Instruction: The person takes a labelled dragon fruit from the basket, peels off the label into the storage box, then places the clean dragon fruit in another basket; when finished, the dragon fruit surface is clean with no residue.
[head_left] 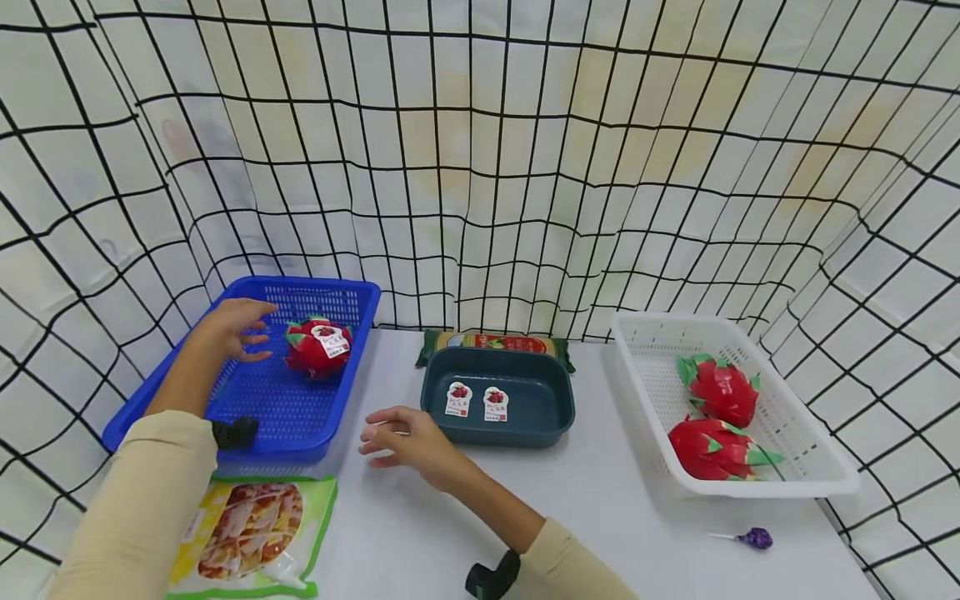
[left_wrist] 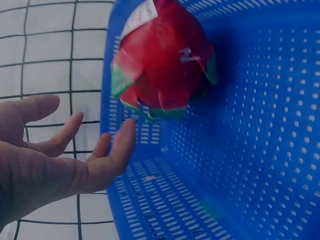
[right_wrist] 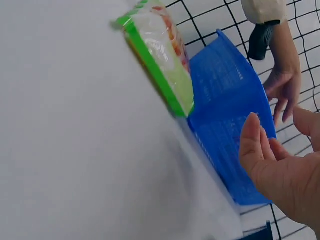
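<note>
A red dragon fruit (head_left: pixel 318 347) with green tips and a white label sits in the blue basket (head_left: pixel 281 417). Over the left part of that basket hovers my left hand (head_left: pixel 232 329), fingers spread and loosely bent, holding nothing. The left wrist view shows a gap between its fingers (left_wrist: pixel 122 147) and the dragon fruit (left_wrist: pixel 162 60). Between the blue basket and the dark teal tray (head_left: pixel 498 432) is my right hand (head_left: pixel 412 443), its fingers loosely bent and nothing in them. Two stickers (head_left: pixel 496 404) with dragon fruit pictures lie in the tray.
At right, a white basket (head_left: pixel 637 350) holds two more red dragon fruits (head_left: pixel 723 392). A purple lollipop (head_left: pixel 753 538) lies in front of it. A yellow-green food bag (head_left: pixel 251 533) lies before the blue basket. Behind the tray is a green packet (head_left: pixel 431 343). Black wire mesh (head_left: pixel 510 108) surrounds the table.
</note>
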